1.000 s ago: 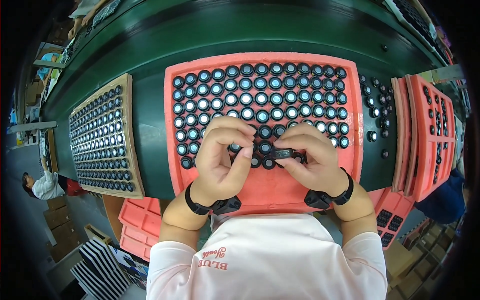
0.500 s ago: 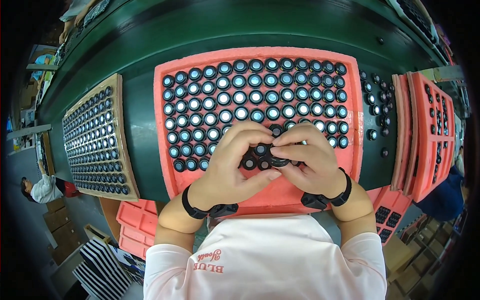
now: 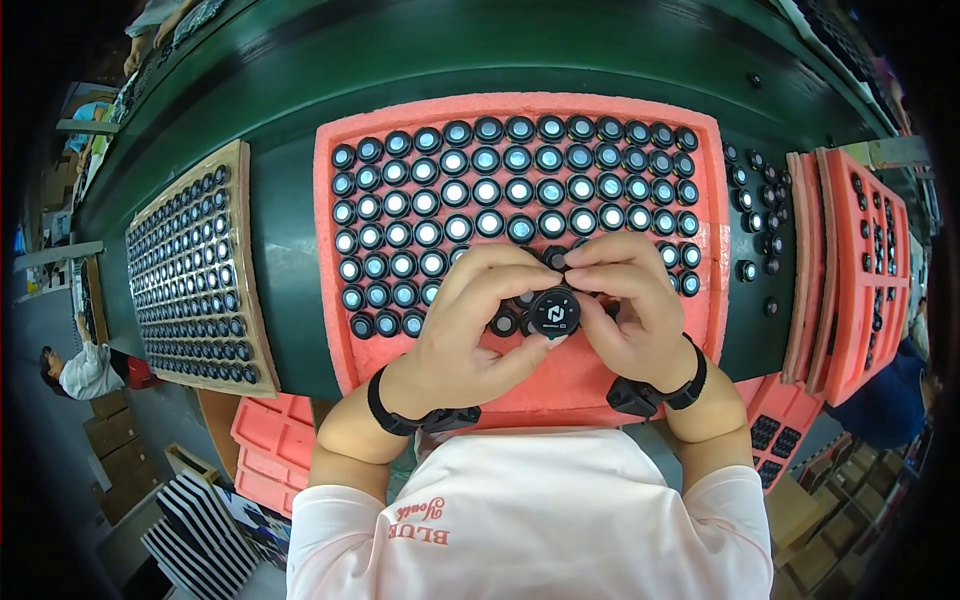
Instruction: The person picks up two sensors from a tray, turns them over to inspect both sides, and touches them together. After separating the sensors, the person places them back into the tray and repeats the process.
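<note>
Between my two hands is a small black round part (image 3: 555,312), its flat face with a white printed mark turned up. My left hand (image 3: 465,325) is closed on its left side, the thumb tip at its lower edge and the fingertips at the top. On the right, my right hand (image 3: 638,310) closes in with thumb and fingers at the part's upper right edge. Both are just above the near rows of a pink foam tray (image 3: 520,395), which holds many black round parts (image 3: 489,191) with shiny pale centres. My hands hide some of the near rows.
To the left lies a tan tray (image 3: 262,345) filled with similar parts. Loose black parts (image 3: 747,270) are scattered right of the pink tray on the green table (image 3: 285,235). Stacked pink trays (image 3: 805,270) stand farther right. At the far left is another person (image 3: 88,372).
The black part has been turned from edge-on so its marked face now shows. My fingers have shifted slightly around it, and the tray appears moved a little to the right.
</note>
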Tool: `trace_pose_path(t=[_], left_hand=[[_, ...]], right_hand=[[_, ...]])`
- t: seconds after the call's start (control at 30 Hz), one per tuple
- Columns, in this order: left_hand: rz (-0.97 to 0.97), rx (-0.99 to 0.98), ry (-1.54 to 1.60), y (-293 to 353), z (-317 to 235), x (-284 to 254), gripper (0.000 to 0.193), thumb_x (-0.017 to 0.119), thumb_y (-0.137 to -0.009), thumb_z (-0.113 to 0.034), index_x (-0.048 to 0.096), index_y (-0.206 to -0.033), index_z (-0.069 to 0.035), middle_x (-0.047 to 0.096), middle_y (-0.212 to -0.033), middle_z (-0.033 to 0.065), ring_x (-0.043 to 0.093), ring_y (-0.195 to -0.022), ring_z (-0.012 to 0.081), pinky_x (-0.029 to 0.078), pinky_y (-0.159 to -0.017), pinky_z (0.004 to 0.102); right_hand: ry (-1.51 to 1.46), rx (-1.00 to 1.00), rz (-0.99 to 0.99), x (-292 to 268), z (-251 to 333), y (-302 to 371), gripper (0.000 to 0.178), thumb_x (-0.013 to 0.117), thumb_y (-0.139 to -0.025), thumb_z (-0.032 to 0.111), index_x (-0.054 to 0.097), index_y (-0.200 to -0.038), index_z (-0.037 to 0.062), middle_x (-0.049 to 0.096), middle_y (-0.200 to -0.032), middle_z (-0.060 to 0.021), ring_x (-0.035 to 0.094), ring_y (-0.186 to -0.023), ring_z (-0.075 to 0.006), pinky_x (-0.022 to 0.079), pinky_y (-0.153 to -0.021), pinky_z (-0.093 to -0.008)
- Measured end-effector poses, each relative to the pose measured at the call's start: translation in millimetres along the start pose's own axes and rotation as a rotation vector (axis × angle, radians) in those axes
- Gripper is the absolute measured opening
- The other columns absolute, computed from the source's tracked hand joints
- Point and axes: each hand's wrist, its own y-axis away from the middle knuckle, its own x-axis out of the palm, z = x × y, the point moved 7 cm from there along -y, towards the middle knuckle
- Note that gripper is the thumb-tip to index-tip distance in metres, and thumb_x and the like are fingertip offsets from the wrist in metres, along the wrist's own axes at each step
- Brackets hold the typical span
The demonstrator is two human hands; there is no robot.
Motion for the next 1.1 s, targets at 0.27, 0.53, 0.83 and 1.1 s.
trace_pose_path(t=[0.27, 0.53, 0.83, 1.1], left_hand=[[-0.019, 0.006, 0.03, 1, 0, 0, 0.05, 0.073, -0.067, 0.003, 0.059, -0.115, -0.002, 0.055, -0.108, 0.013, 0.056, -0.093, 0.0234, 0.049, -0.076, 0.031], [0.006, -0.006, -0.007, 1, -1, 2, 0.052, 0.074, -0.067, 0.003, 0.058, -0.117, -0.002, 0.055, -0.106, 0.0132, 0.057, -0.092, 0.0238, 0.049, -0.076, 0.0315], [0.017, -0.084, 0.071, 0, -1, 5, 0.043, 0.074, -0.073, 0.002, 0.06, -0.113, 0.0, 0.057, -0.1, 0.0118, 0.058, -0.085, 0.0205, 0.048, -0.074, 0.0295], [-0.069, -0.028, 0.115, 5, -1, 0, 0.033, 0.069, -0.076, 0.005, 0.06, -0.108, 0.003, 0.057, -0.102, 0.0127, 0.057, -0.088, 0.0182, 0.046, -0.077, 0.0275]], right_hand=[[-0.185, 0.18, 0.021, -2, -13, 3, 0.03, 0.056, -0.081, -0.014, 0.057, -0.107, -0.0004, 0.055, -0.109, -0.0143, 0.058, -0.093, -0.0196, 0.05, -0.082, -0.0292], [-0.651, 0.391, 0.069, 3, -25, 13, 0.024, 0.053, -0.09, -0.005, 0.051, -0.115, -0.0025, 0.055, -0.108, -0.0131, 0.056, -0.093, -0.0156, 0.049, -0.081, -0.0282], [-0.665, 0.407, -0.026, 9, -16, 9, 0.028, 0.06, -0.088, -0.006, 0.057, -0.115, -0.0019, 0.059, -0.104, -0.0088, 0.058, -0.084, -0.0103, 0.049, -0.071, -0.0236], [-0.276, 0.115, 0.069, 2, -3, 2, 0.03, 0.068, -0.079, -0.005, 0.063, -0.108, 0.0002, 0.061, -0.103, -0.0125, 0.06, -0.088, -0.0178, 0.05, -0.07, -0.0268]])
